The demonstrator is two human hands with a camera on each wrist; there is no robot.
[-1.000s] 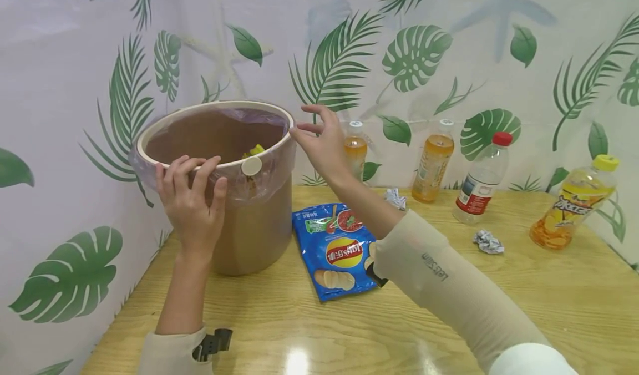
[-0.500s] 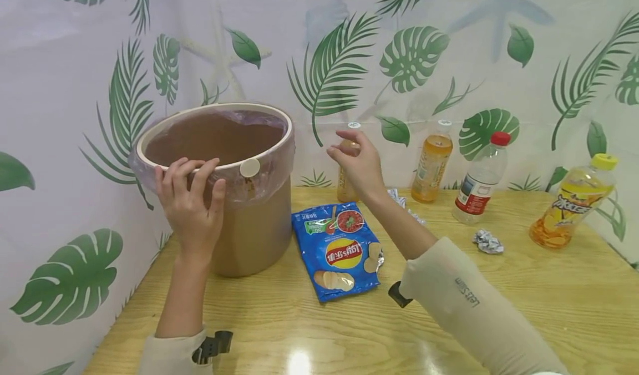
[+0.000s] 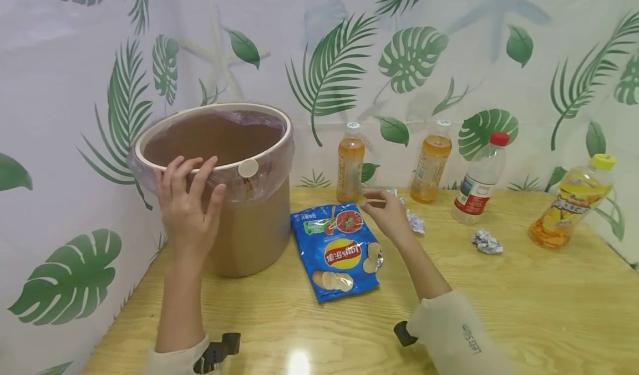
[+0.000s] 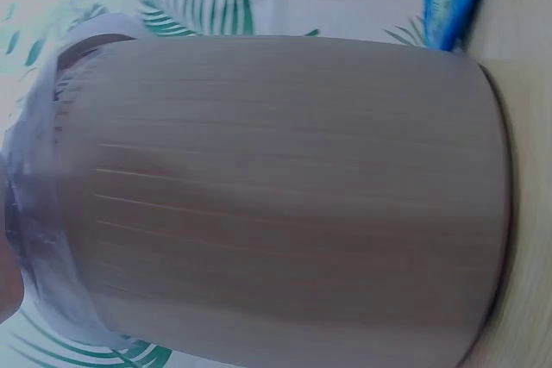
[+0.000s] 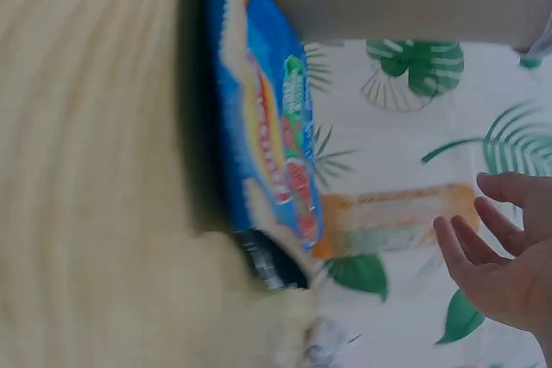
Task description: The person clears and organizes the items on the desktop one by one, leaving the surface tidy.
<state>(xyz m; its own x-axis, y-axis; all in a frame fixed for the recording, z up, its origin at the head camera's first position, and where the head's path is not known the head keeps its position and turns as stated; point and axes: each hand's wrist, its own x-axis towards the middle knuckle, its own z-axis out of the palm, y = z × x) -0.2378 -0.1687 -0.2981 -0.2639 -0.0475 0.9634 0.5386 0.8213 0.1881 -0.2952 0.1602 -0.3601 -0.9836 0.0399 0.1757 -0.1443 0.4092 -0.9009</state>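
Note:
A brown trash bin (image 3: pixel 252 225) with a cream rim and a clear plastic liner (image 3: pixel 272 170) stands at the left. My left hand (image 3: pixel 187 214) holds its near rim, fingers over the edge and thumb outside. In the head view my right hand (image 3: pixel 389 217) is above the table, fingers bent loosely with nothing between them. Beside it are crumpled papers (image 3: pixel 415 222), partly hidden by the hand. A blue chip bag (image 3: pixel 334 253) lies flat between the bin and the right forearm. The right wrist view shows the right hand (image 5: pixel 504 256) with fingers apart from the orange bottle (image 5: pixel 388 221) behind.
Two orange drink bottles, one nearer the bin (image 3: pixel 351 167) and another (image 3: pixel 431 167), stand along the back. Farther right are a red-capped clear bottle (image 3: pixel 481 181) and a yellow-capped bottle (image 3: pixel 571 203). A crumpled paper ball (image 3: pixel 487 242) lies before them on the wooden table (image 3: pixel 524 308).
My right hand has left the bin's rim and moved right, then down toward the crumpled papers. A yellow thing visible inside the bin has dropped from sight. The left hand stays on the rim.

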